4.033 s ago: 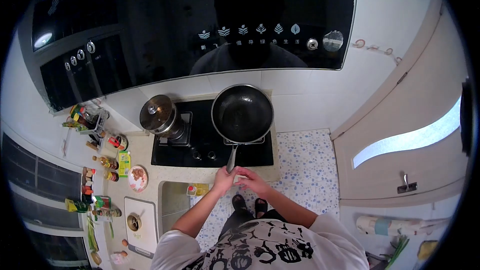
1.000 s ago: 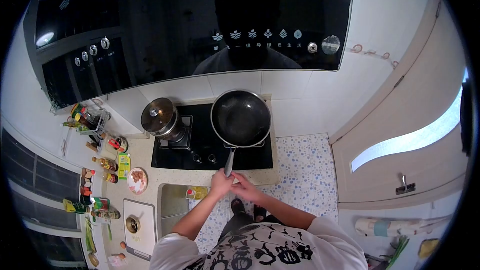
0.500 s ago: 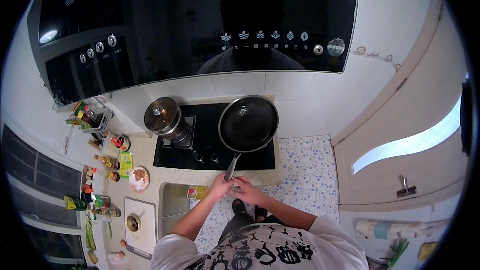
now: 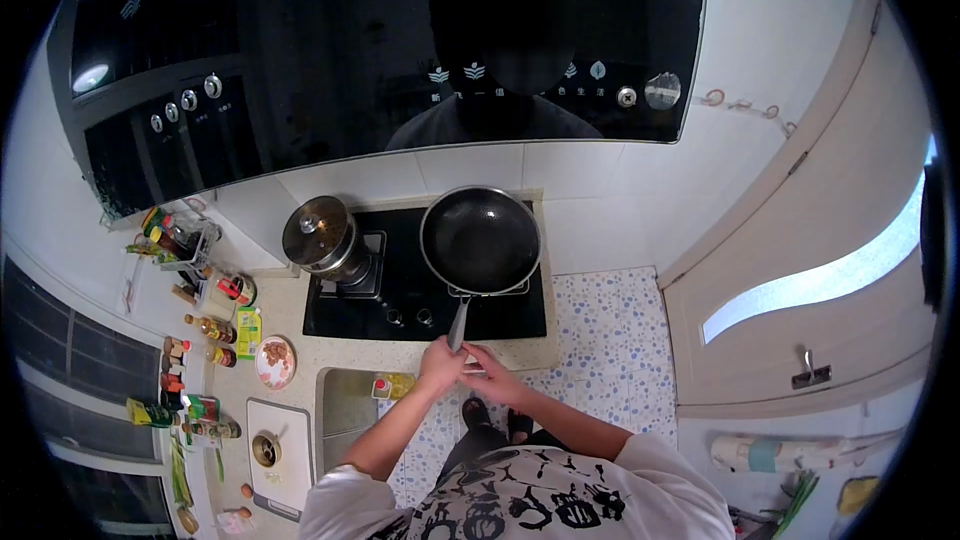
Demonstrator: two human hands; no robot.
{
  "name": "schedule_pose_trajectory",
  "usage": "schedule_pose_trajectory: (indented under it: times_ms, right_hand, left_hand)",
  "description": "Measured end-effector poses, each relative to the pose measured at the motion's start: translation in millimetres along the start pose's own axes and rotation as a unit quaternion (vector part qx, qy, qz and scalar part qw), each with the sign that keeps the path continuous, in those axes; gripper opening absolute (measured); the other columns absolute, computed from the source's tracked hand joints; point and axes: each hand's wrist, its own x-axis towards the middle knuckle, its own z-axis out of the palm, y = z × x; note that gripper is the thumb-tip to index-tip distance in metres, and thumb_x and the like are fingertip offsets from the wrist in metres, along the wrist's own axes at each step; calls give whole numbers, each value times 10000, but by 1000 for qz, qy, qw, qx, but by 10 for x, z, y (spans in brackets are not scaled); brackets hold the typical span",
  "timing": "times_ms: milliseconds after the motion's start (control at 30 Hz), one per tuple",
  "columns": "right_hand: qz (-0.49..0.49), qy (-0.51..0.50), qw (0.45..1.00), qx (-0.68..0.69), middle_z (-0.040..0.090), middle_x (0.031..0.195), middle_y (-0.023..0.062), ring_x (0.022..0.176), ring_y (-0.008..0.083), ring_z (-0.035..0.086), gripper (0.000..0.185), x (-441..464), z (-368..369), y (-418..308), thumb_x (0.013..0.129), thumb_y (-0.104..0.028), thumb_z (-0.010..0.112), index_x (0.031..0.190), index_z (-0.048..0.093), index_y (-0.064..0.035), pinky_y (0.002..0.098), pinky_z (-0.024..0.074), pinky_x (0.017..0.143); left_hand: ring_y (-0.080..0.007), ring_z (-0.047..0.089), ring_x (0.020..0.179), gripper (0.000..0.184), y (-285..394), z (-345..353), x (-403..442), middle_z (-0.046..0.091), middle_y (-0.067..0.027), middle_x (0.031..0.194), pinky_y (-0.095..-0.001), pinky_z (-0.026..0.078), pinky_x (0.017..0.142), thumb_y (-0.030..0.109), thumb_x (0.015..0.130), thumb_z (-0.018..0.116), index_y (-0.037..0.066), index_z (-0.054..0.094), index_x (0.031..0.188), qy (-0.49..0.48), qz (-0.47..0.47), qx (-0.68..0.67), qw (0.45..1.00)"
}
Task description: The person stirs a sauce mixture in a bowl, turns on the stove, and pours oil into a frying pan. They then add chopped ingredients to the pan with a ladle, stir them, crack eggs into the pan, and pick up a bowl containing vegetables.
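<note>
Item: wide, round, black pan with a pale metal rim [image 4: 480, 240]. Location: over the right side of the black glass hob [image 4: 400, 255], handle toward the person; contact with the burner support could not be told.
Fitting: long, grey metal handle [image 4: 458, 325], narrow and seemingly stiff.
Left hand [image 4: 440, 368]: wrapped around the handle's near end.
Right hand [image 4: 490, 377]: fingers against or just beside the left; whether it gripped anything could not be told.
Handling, as judged: fairly heavy, the weight well forward of the grip and apt to tip or twist the wrist; rigid, not fragile; inner surface glossy, probably slick. Best hold: a full fist on the handle's outer end, away from the bowl, possibly hot.
Adjacent: round metal pot with a clear, knobbed lid [image 4: 320, 232], at the hob's left.
</note>
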Motion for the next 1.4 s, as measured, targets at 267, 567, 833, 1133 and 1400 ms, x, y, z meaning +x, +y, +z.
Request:
schedule_pose_trajectory:
  times_ms: [267,567,833,1133,1400]
  right_hand:
    - [-8,-7,992,-126,319,1510,154,1298,292,495,795,26,61,-230,941,-318,703,1564,273,-75,362,575,897]
    - [3,-24,985,-173,320,1512,185,1329,321,458,818,59,-13,263,918,-342,715,1543,289,-30,363,534,980]
    - [-43,-3,995,-96,326,1510,140,1334,303,466,777,64,-15,453,927,-225,723,1553,286,-80,382,512,1009]
    - [-24,-7,1000,-18,305,1525,109,1277,262,513,754,16,3,13,941,-160,695,1572,283,-138,362,537,943]
    - [2,-7,998,-70,313,1506,105,1239,263,527,725,24,-54,-157,939,-164,691,1557,314,-143,369,553,915]
  left_hand:
    - [-92,523,526,157,200,-269,-53,578,-16,691,-265,370,409,111,881,635,42,612,1020,-148,-137,-269,942]
    - [-237,663,686,192,-458,223,85,681,-126,782,-389,521,631,146,842,681,2,642,963,-14,59,-71,996]
    - [-410,694,801,265,-195,168,34,695,-227,818,-473,541,695,228,808,691,13,646,956,30,51,81,995]
    - [-226,613,624,261,-36,-112,101,638,-107,751,-366,467,539,178,848,673,0,627,1033,-58,-25,-72,995]
    - [-93,490,487,226,190,-176,101,546,-9,655,-268,353,385,138,861,641,28,600,1053,-127,-124,-180,968]
